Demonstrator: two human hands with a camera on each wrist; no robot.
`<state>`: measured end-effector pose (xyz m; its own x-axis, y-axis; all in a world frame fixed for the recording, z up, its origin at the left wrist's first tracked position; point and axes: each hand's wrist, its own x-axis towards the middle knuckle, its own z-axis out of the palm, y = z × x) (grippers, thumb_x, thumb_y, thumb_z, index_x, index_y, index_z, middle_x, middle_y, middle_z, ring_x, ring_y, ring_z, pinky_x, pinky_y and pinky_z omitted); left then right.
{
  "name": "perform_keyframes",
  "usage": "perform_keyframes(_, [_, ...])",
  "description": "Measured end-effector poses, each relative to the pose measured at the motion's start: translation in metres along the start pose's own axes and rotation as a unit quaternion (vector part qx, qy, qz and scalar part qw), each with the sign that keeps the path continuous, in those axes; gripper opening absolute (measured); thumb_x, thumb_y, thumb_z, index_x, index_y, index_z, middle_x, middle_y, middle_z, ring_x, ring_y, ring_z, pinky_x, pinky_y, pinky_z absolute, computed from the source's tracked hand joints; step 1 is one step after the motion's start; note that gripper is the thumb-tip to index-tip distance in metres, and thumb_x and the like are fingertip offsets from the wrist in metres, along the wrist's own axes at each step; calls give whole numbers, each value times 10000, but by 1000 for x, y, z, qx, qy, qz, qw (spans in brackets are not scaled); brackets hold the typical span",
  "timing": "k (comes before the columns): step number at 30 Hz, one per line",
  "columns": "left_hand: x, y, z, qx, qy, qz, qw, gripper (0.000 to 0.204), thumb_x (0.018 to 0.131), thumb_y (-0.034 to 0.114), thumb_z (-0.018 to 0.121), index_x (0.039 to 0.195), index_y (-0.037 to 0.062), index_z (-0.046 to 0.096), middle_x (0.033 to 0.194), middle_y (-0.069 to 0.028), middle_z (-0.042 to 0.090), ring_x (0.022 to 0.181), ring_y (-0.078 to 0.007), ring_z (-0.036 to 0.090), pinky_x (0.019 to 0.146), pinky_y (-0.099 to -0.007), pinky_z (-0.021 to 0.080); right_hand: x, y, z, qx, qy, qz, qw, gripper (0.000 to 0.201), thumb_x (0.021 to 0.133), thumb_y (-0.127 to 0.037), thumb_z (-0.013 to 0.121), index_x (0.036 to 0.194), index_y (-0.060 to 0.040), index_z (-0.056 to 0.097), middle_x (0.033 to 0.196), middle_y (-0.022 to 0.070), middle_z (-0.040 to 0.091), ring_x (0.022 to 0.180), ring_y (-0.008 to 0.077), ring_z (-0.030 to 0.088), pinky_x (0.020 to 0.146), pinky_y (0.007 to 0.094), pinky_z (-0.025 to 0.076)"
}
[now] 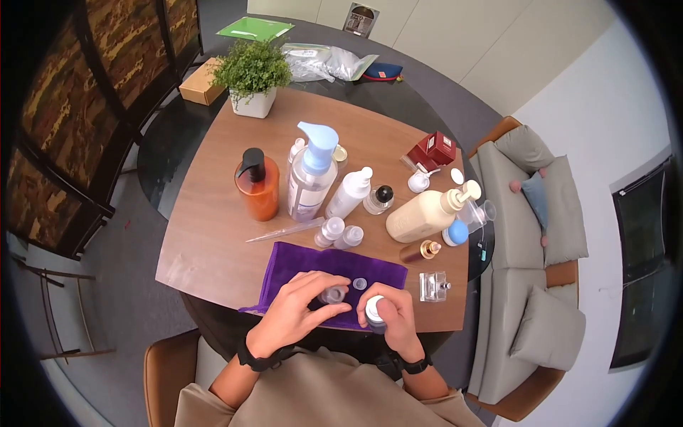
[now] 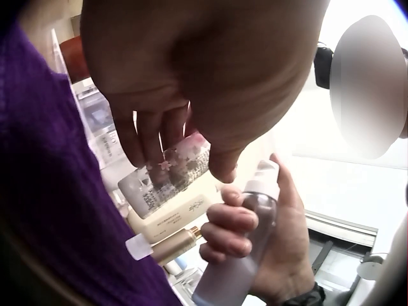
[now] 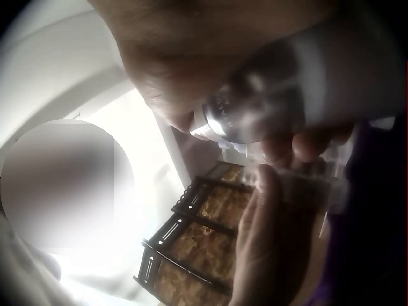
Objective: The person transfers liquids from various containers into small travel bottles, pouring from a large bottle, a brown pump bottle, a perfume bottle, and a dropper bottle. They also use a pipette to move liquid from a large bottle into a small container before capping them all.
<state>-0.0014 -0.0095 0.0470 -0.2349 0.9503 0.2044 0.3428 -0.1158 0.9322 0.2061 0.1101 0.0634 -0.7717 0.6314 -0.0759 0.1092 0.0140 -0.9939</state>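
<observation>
Grey sofa (image 1: 491, 249) beside white wall (image 1: 569, 85).

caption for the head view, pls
Left hand holds a clear bottle, right hand a white-topped bottle, above a purple cloth.

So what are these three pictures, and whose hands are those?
They belong to a person, not a robot. The big picture comes from a camera on the person's head, looking down. The others come from a camera on each wrist, so they look close and tilted. On the brown table are a purple cloth, lots of bottles and a potted plant. The left hand curls round a small clear bottle. The right hand holds a white-topped pump bottle.
</observation>
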Motion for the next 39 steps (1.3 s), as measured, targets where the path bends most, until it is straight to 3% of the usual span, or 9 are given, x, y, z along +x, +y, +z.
perform_keyframes(1, [1, 5, -4, -9, -15, 22, 1000, 449, 912, 187, 924, 1318, 54, 785, 1203, -125, 783, 1100, -313, 736, 1006, -413, 558, 0, 1, 2, 1, -2, 3, 1000, 647, 1116, -574, 585, 957, 41, 704, 785, 85, 718, 706, 142, 693, 651, 283, 540])
perform_keyframes(2, [2, 10, -6, -6, -20, 22, 1000, 457, 904, 172, 933, 1315, 38, 787, 1142, -116, 761, 1026, -288, 718, 907, -394, 575, 0, 2, 5, 9, -1, -2, 1000, 496, 1093, -430, 617, 954, 37, 705, 773, 80, 715, 698, 144, 684, 652, 294, 536])
perform_keyframes(3, [1, 12, -5, -6, -18, 18, 1000, 457, 904, 172, 933, 1315, 38, 787, 1142, -116, 761, 1026, -288, 718, 907, -394, 575, 0, 3, 6, 17, -1, -7, 1000, 345, 1070, -286, 649, 952, 33, 706, 762, 75, 712, 689, 145, 676, 652, 305, 533])
perform_keyframes(5, [-1, 14, -3, -85, -20, 13, 996, 440, 898, 157, 941, 1290, 23, 794, 1105, -107, 738, 995, -267, 711, 866, -383, 578, 0, 2, 8, 17, -3, -11, 1000, 364, 1065, -307, 656, 949, 34, 709, 752, 77, 711, 685, 146, 675, 644, 306, 525])
perform_keyframes(8, [-3, 11, 1, -103, -12, 44, 994, 421, 896, 154, 943, 1270, 21, 803, 1111, -103, 728, 977, -246, 703, 846, -385, 578, 1, -3, 8, -1, 6, -30, 1000, 410, 1054, -355, 667, 933, 34, 710, 741, 83, 708, 677, 145, 670, 629, 305, 507])
perform_keyframes(15, [-3, 12, 2, -92, -30, 32, 995, 407, 898, 162, 940, 1263, 37, 810, 1125, -86, 714, 967, -233, 699, 841, -369, 583, 0, 10, 4, -47, 4, -50, 998, 505, 1047, -445, 675, 856, 23, 680, 705, 73, 685, 641, 131, 648, 585, 304, 462])
perform_keyframes(18, [-3, 10, 1, -67, -38, 44, 996, 404, 901, 156, 936, 1268, 42, 810, 1131, -83, 712, 963, -233, 699, 842, -367, 586, -2, 5, 9, -9, -2, -23, 1000, 515, 1051, -449, 673, 835, 18, 667, 680, 64, 672, 627, 131, 646, 575, 300, 457])
perform_keyframes(39, [-4, 9, 5, -65, -40, 42, 996, 395, 911, 159, 930, 1268, 39, 810, 1142, -86, 730, 978, -238, 706, 838, -363, 588, -2, 12, 10, -13, 18, -44, 999, 614, 1067, -555, 662, 815, 4, 644, 664, 54, 658, 611, 121, 633, 557, 294, 439])
